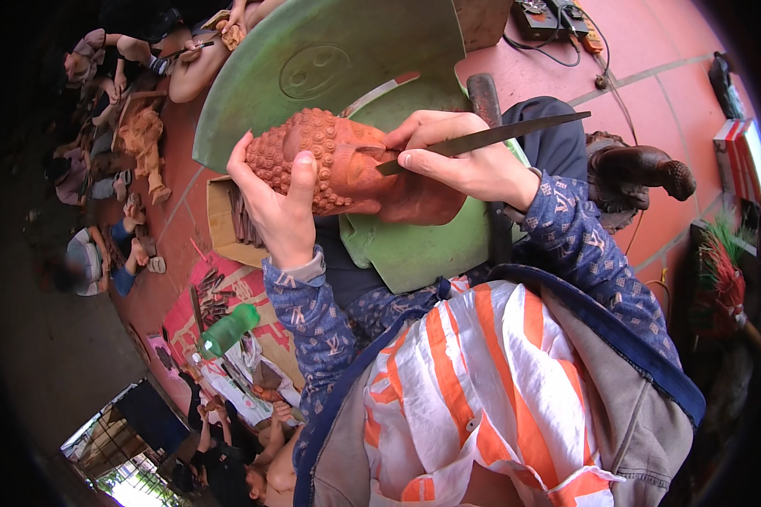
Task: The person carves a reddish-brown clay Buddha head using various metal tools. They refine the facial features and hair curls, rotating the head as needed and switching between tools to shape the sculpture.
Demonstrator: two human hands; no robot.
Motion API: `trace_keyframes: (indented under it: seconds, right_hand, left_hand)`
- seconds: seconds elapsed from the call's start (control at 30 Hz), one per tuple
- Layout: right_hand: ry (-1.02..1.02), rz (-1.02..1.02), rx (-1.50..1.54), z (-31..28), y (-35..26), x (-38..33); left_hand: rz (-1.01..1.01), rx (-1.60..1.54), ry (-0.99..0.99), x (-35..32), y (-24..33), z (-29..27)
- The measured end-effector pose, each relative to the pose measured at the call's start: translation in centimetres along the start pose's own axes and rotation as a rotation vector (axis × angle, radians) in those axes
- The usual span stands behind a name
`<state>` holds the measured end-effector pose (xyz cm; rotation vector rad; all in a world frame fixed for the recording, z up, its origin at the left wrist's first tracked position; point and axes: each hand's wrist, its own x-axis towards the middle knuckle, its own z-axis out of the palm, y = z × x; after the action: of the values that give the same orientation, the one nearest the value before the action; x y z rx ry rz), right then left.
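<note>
L hand [279, 203] is spread fairly wide & holding the carved head [347, 173] by its knobbly crown, thumb on the near face of it, fingers round the far L side. R hand [473, 165] is closed narrow on a flat dark file [516, 133], thumb along it, fingers tucked round; file's lower L end is at the face part of the head, touching or just above, can't tell which. File's other end sticks out past the hand, up to the R

Carved head is reddish brown, on its side, crown to L, neck to R, b/w the two hands, over the green chair [262, 93]; can't tell if chair bears any of its weight. Chair back is at the top, w/ a round face mark pressed in it

Striped cloth [499, 380], white w/ orange, covers the person's front. L of the hands, on the floor [651, 76]: cardboard box [217, 211] w/ thin tools in it, & below that more tools [214, 296] on a pink cloth [254, 290], w/ a green bottle [228, 331] nearby. Dark wood carving [630, 173] R of the R sleeve, black box [550, 19] w/ cables top R. Other people [101, 253] sit far L, a pale brown figure [144, 139] near them
</note>
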<state>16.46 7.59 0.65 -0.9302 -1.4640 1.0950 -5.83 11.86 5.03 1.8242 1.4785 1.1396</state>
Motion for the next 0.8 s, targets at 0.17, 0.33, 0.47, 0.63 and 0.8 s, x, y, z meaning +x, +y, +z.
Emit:
trace_keyframes:
  seconds: [0.17,0.33,0.47,0.63,0.8]
  right_hand:
    - [-0.026,-0.064,-0.026,0.1,0.6,0.2]
    - [-0.018,-0.066,-0.073,0.3,-0.7,-0.1]
    - [-0.007,-0.017,-0.036,-0.3,0.0,-0.1]
    - [0.134,0.193,-0.089,-2.2,-1.3,-3.7]
    - [0.067,0.454,0.188,-1.3,-2.0,-7.1]
  left_hand:
    - [0.035,0.028,-0.007,0.2,-0.3,-0.1]
    - [-0.015,-0.018,-0.001,-0.1,0.2,0.0]
    - [0.012,0.023,-0.015,0.1,0.3,-0.1]
    - [-0.031,-0.022,0.041,-1.6,-1.9,-1.5]
    - [-0.212,0.017,0.058,-4.4,-3.8,-5.2]
